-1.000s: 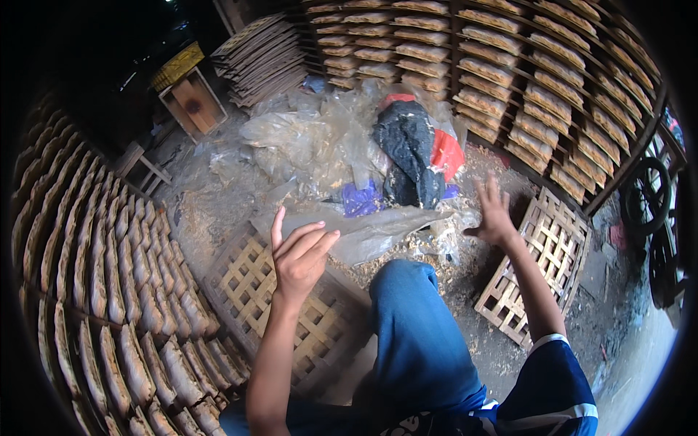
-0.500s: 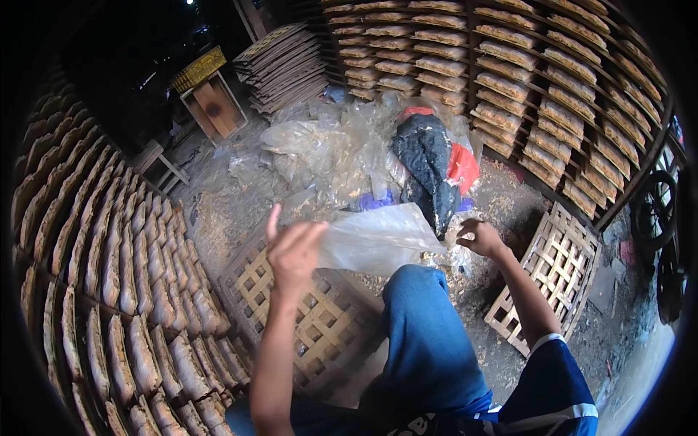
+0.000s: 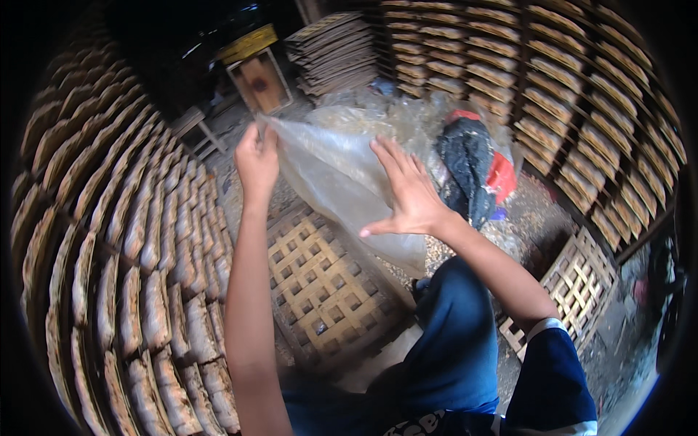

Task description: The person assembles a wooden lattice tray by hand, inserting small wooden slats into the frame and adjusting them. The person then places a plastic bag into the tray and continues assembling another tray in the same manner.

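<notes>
Left hand: we close our left hand (image 3: pixel 256 161) around the top corner of a clear plastic sheet (image 3: pixel 342 190), holding it up in front of us.
Right hand: our right hand (image 3: pixel 408 192) lies spread wide, fingers splayed, palm flat against the sheet and gripping nothing.
Plastic sheet: it hangs between our two hands, draping down above a wooden lattice tray (image 3: pixel 324 285) on the floor.
Behind the sheet: crumpled plastic wrap (image 3: pixel 378 120) and a dark and red bundle (image 3: pixel 471 168) lie on the ground.
Surroundings: loaded drying racks (image 3: pixel 123 254) curve along our left; a second lattice tray (image 3: pixel 574 287) rests at our right.
</notes>
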Tool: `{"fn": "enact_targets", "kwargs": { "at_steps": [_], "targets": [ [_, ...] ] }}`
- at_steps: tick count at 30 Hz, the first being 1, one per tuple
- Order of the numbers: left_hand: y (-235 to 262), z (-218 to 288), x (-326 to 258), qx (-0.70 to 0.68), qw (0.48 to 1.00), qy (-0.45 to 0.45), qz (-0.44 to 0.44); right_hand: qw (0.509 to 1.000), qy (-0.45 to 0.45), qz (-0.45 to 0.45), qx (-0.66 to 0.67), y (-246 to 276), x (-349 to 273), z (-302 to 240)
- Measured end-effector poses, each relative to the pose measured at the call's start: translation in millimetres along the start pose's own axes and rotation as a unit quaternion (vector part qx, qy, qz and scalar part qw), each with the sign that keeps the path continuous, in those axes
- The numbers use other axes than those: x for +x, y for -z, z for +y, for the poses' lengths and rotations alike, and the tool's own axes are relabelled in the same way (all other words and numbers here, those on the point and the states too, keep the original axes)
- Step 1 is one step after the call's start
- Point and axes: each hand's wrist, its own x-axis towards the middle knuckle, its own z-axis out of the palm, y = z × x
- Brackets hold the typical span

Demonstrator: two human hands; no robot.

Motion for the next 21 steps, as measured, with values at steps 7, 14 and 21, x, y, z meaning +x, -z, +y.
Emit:
{"fn": "enact_targets", "kwargs": {
  "at_steps": [7, 14, 21],
  "targets": [
    [84, 41, 69, 0.133, 0.976, -0.119, 0.127, 0.971, 0.116, 0.205, 0.040, -39, 120, -31],
    [168, 94, -38, 0.333, 0.847, -0.388, 0.145, 0.930, 0.271, 0.247, 0.010, -32, 64, -79],
    [188, 36, -222, 0.387, 0.901, -0.156, -0.122, 0.957, 0.291, 0.019, -0.018, -58, -19, -45]
  ]
}}
